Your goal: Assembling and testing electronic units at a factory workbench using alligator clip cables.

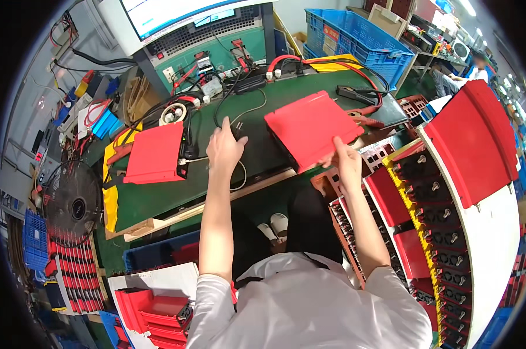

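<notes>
Around nine o'clock in your view stands a black fan (76,200); next, toward half past nine, a red-topped box (155,152) lies on the green table (158,200). At ten o'clock your left hand (225,146) is over the table, thumb and forefinger apart around a black plug (238,128); whether they grip it cannot be told. A larger red box (309,127) sits tilted at half past one, its near-right edge clamped in your right hand (345,164) at three. Red-and-black units (449,238) are stacked near four.
</notes>
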`<state>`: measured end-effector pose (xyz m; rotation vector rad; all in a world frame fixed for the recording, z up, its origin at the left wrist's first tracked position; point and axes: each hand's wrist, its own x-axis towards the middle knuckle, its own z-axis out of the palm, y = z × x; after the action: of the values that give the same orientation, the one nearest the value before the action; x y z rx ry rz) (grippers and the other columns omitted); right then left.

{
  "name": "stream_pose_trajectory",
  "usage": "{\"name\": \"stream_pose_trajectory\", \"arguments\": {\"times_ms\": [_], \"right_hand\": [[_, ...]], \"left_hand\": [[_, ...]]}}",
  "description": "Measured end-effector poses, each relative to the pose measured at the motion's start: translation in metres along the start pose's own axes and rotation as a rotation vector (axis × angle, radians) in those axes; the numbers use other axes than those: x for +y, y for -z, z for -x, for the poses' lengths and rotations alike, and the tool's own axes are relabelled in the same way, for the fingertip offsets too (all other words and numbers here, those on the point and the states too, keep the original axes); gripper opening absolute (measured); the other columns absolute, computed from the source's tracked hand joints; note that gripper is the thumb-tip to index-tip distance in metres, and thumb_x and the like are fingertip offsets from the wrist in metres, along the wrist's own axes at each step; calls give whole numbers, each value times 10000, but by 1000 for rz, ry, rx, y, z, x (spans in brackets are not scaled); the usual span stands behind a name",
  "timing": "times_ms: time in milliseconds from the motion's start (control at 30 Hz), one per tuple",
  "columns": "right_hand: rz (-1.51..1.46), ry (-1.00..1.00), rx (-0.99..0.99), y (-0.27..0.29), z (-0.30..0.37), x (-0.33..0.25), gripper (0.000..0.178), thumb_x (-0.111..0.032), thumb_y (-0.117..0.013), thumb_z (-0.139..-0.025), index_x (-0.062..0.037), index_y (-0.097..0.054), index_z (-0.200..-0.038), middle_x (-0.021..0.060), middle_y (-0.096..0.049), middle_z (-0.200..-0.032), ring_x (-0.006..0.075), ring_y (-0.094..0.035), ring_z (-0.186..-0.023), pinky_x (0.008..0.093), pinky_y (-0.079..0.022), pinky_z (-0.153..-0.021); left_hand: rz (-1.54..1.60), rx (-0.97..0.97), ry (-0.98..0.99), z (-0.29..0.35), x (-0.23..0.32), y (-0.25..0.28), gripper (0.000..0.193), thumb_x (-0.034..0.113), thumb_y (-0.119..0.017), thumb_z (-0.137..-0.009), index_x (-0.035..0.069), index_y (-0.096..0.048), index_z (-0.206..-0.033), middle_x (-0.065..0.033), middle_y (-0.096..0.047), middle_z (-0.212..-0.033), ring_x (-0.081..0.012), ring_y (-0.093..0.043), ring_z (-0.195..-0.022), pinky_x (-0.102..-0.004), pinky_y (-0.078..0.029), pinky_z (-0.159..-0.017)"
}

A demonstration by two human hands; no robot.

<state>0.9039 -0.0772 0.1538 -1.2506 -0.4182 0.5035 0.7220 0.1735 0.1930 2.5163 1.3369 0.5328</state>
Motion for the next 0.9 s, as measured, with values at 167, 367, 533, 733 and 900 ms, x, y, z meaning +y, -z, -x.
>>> {"name": "stream_pose_trajectory", "arguments": {"times_ms": [167, 367, 533, 733, 900], "right_hand": [[271, -54, -320, -12, -6, -22, 352, -300, -618, -1080, 18, -753, -1015, 45, -757, -891, 91, -671, -726, 245, -533, -703], [959, 910, -177, -33, -9, -55, 266, -222, -828, -855, -105, -764, -1085, 80, -706, -1164, 283, -612, -1164, 416, -436, -1038], [1170, 893, -315, -42, -26, -39, 600, -392, -867, -775, -83, -726, -1270, 125, -667, -1377, 335, -600, -1301, 452, -462, -1111], [1208, 973, -336, -37, -37, -33, 553, -344, -849, -772, -103, -739, -1258, 120, -693, -1349, 321, -632, -1286, 448, -497, -1091], [1193, 1016, -296, -31, -41, -22, 458, -344, -833, -788, -174, -774, -1209, 112, -709, -1327, 302, -641, -1287, 448, -504, -1083]], "left_hand": [[80, 97, -44, -5, -2, -3, 458, 343, -703, -961, 145, -595, -1360, -210, -749, -1044, -443, -707, -1001, -533, -555, -855], [653, 332, -305, 0, 12, -19, 379, 145, -737, -961, 107, -604, -1314, -130, -584, -1090, -255, -616, -810, -375, -545, -789], [820, 302, -348, -10, 10, -49, 282, 85, -693, -980, 82, -649, -1258, -138, -619, -1071, -242, -642, -870, -358, -544, -810], [819, 313, -251, -8, 4, -70, 366, -94, -609, -931, 29, -649, -1274, -142, -654, -1146, -286, -686, -1008, -379, -557, -878], [979, 285, -268, -7, 9, -69, 414, -180, -573, -886, 30, -641, -1237, -116, -644, -1108, -252, -683, -1006, -346, -548, -892]]}}
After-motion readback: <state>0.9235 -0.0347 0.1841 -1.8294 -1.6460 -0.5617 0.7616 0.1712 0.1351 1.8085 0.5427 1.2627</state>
